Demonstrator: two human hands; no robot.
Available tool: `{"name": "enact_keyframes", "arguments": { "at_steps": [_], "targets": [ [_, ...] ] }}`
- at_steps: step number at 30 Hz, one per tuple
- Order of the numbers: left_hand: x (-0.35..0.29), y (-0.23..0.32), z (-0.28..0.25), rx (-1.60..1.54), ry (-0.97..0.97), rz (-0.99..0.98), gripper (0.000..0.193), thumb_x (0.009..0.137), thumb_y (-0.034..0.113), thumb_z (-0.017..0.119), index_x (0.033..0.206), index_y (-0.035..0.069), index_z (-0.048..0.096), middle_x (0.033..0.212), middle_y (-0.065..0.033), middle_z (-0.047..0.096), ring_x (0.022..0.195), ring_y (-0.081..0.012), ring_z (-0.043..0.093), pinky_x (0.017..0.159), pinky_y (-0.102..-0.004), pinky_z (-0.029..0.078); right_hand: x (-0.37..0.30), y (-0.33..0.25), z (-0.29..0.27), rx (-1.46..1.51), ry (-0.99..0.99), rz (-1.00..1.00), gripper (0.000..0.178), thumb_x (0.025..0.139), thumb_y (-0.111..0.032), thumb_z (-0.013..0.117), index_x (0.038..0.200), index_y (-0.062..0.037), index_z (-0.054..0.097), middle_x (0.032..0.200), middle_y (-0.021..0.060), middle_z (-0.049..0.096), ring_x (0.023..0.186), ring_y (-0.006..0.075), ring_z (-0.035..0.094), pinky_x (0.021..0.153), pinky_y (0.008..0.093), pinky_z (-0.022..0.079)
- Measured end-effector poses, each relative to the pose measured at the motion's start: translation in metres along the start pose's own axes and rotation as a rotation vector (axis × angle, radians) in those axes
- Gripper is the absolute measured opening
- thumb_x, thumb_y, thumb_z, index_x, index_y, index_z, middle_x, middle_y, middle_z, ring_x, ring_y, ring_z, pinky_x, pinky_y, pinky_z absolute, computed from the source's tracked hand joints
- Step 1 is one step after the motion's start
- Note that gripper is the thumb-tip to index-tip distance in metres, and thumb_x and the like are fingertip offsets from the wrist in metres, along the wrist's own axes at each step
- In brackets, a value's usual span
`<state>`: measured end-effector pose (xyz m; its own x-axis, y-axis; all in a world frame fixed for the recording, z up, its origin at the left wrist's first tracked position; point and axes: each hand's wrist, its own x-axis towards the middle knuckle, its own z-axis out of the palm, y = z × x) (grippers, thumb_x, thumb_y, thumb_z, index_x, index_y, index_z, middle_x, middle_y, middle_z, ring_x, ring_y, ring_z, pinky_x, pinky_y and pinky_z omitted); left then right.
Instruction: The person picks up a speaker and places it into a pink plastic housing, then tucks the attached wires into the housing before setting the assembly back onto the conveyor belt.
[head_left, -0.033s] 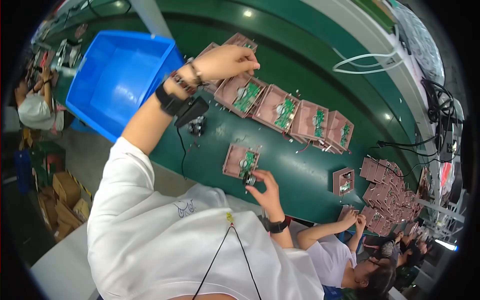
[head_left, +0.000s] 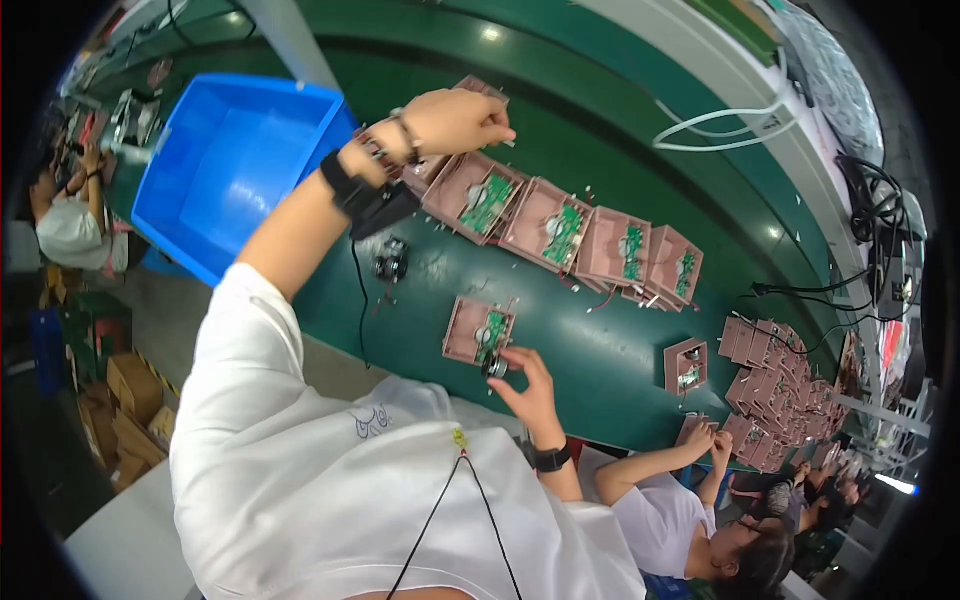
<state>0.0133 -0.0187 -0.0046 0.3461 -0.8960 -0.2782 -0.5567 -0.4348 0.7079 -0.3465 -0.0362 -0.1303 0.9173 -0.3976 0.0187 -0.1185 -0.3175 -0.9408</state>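
Observation:
My left hand (head_left: 455, 122) is stretched out over the far row of pink open boxes (head_left: 545, 225), its fingers pinched together. A tiny pale bit shows at the fingertips, too small to name. Nearer to me, my right hand (head_left: 528, 388) grips a small round black-and-silver part (head_left: 494, 367) between thumb and fingers. It is at the near right corner of a single pink box (head_left: 466, 330) holding a green circuit board (head_left: 492, 328). Several similar black parts (head_left: 390, 260) lie on the table below my left wrist.
A blue bin (head_left: 235, 150) stands at the left. Many stacked pink boxes (head_left: 775, 385) lie at the right, where a co-worker (head_left: 680, 500) handles one. Another pink box (head_left: 686, 366) sits between. A white cable (head_left: 715, 140) hangs from the shelf edge; a black cord (head_left: 361, 305) drops from my left wrist.
The view has shifted slightly. My left hand stays pinched over the box row, and my right hand keeps its hold on the round part beside the near box.

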Motion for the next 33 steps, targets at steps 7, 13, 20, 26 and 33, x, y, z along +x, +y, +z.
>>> {"name": "enact_keyframes", "arguments": {
  "at_steps": [7, 13, 20, 26, 33],
  "targets": [
    [0.163, -0.09, -0.052, 1.044, -0.172, -0.309, 0.042, 0.08, 0.039, 0.061, 0.098, 0.001, 0.065, 0.1, -0.0184, 0.064, 0.096, -0.0326, 0.061, 0.08, -0.042, 0.049, 0.007, 0.0, -0.02, 0.001, 0.051, 0.116, 0.043, 0.066, -0.009, 0.076, 0.105, -0.004, 0.059, 0.097, 0.0095, 0.059, 0.078, 0.0198, 0.056, 0.072, 0.0287, 0.047],
    [0.243, -0.12, -0.02, 0.97, -0.302, -0.277, 0.04, 0.079, 0.035, 0.061, 0.099, 0.001, 0.064, 0.1, -0.0198, 0.063, 0.096, -0.0339, 0.061, 0.083, -0.0419, 0.048, 0.017, 0.016, -0.028, 0.019, 0.081, 0.296, 0.042, 0.066, -0.008, 0.076, 0.105, -0.0046, 0.06, 0.092, 0.0081, 0.058, 0.078, 0.019, 0.056, 0.072, 0.0283, 0.047],
    [0.288, -0.171, 0.014, 0.708, -0.179, -0.212, 0.033, 0.076, 0.033, 0.062, 0.09, 0.003, 0.068, 0.094, -0.0197, 0.065, 0.092, -0.0336, 0.062, 0.08, -0.0419, 0.049, 0.029, 0.025, -0.027, 0.044, 0.079, 0.345, 0.042, 0.066, -0.008, 0.076, 0.105, -0.0051, 0.06, 0.088, 0.0074, 0.056, 0.078, 0.0189, 0.056, 0.071, 0.0287, 0.047],
    [0.228, -0.047, -0.034, 1.005, -0.296, -0.225, 0.023, 0.083, 0.013, 0.049, 0.09, 0.0, 0.067, 0.084, -0.015, 0.067, 0.071, -0.0286, 0.066, 0.067, -0.0417, 0.052, 0.019, 0.011, -0.024, -0.025, 0.018, 0.296, 0.039, 0.069, -0.013, 0.075, 0.104, -0.0052, 0.059, 0.09, 0.0072, 0.056, 0.081, 0.0205, 0.058, 0.073, 0.0282, 0.047],
    [0.026, -0.009, -0.047, 0.083, 0.047, -0.144, 0.026, 0.087, 0.021, 0.049, 0.088, -0.002, 0.06, 0.067, -0.0116, 0.064, 0.053, -0.0196, 0.063, 0.051, -0.0339, 0.052, 0.002, 0.008, -0.014, 0.085, -0.055, 0.119, 0.038, 0.07, -0.01, 0.073, 0.103, -0.0038, 0.057, 0.092, 0.0084, 0.056, 0.08, 0.02, 0.058, 0.073, 0.0293, 0.047]
  ]
}}
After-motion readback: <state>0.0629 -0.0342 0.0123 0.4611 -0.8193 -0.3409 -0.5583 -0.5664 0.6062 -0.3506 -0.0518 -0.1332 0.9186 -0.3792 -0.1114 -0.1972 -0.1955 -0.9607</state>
